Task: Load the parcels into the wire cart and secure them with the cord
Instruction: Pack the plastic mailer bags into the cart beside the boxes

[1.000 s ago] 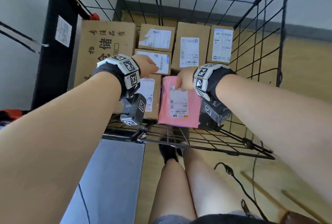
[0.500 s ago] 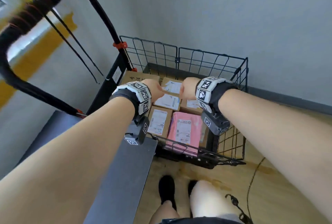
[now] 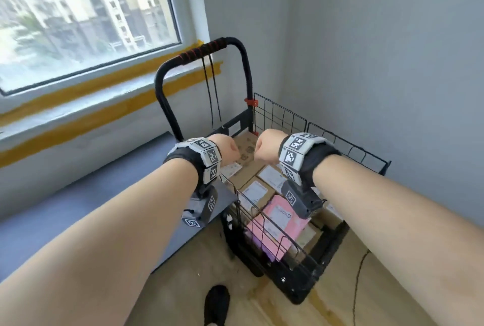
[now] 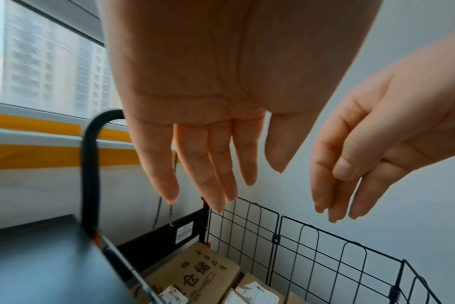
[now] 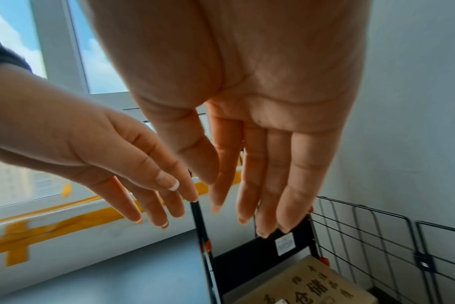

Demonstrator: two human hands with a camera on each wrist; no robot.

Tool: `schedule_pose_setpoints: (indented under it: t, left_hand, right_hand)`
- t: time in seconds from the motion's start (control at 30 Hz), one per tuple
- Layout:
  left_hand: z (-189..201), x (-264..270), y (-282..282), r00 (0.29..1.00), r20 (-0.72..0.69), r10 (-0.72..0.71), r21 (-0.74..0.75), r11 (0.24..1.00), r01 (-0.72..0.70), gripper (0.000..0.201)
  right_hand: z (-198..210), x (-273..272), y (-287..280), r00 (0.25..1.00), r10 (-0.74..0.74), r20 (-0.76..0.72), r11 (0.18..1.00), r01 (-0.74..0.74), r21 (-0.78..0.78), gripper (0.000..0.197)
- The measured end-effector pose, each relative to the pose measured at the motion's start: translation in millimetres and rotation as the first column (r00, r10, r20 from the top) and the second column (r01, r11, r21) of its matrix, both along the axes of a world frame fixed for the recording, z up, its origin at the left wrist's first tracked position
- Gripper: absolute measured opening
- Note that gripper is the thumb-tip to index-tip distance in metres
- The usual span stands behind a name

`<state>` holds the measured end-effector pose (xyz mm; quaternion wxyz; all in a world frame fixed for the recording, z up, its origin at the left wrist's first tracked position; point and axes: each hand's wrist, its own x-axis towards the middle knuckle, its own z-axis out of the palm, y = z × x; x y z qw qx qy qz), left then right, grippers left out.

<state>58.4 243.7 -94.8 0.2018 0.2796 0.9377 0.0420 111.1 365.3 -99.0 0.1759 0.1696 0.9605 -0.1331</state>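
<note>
The black wire cart (image 3: 277,116) stands in the room's corner and holds several cardboard parcels and a pink mailer (image 3: 277,221). A large printed box (image 3: 246,147) lies at its handle end, also visible from the left wrist (image 4: 195,273) and the right wrist (image 5: 312,288). Black cord strands (image 3: 212,90) hang from the red-wrapped handle (image 3: 204,49). My left hand (image 3: 227,147) and right hand (image 3: 267,146) hover side by side above the parcels. The wrist views show the left hand (image 4: 208,144) and right hand (image 5: 260,154) with straight fingers, holding nothing.
A grey ledge (image 3: 78,208) runs along the window wall left of the cart. The wall (image 3: 392,64) stands close behind and to the right of the cart. A thin dark cord (image 3: 357,273) lies on the wooden floor at the right, and my shoe (image 3: 216,302) is near the cart's front.
Both hands have lifted off the parcels and risen above the cart. The head view has pulled back and up, bringing the handle and window into sight.
</note>
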Motion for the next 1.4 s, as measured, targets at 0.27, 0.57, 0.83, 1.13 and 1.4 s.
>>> schedule_pose_setpoints:
  t: [0.27,0.57,0.83,1.13,1.4]
  left_hand:
    - [36.5,40.3,-117.9,0.955,-0.085,0.286,0.032,0.958,-0.284,0.034]
    - [45.1,80.5,-292.7,0.802,-0.109,0.588,0.099,0.809,-0.58,0.032]
    - [34.6,114.6,-466.5,0.666,-0.1,0.739,0.158,0.673,-0.723,0.028]
    - [29.6,124.8,-605.0,0.535,-0.137,0.834,0.249,0.552,-0.796,0.029]
    - [35.2,85.9,-665.9,0.36,-0.156,0.92,0.385,0.392,-0.835,0.036]
  right_hand:
    - [39.2,9.2,-104.4,0.957,0.289,-0.03,0.957,-0.29,-0.007,0.03]
    - [49.4,-4.7,-267.9,0.876,0.48,-0.049,0.85,-0.478,-0.221,0.026]
    - [39.0,3.8,-445.0,0.773,0.631,-0.067,0.724,-0.618,-0.306,0.027]
    - [33.1,-1.6,-576.9,0.753,0.615,-0.233,0.68,-0.656,-0.326,0.026]
    - [42.5,-50.9,-631.3,0.788,0.505,-0.352,0.651,-0.615,-0.445,0.023]
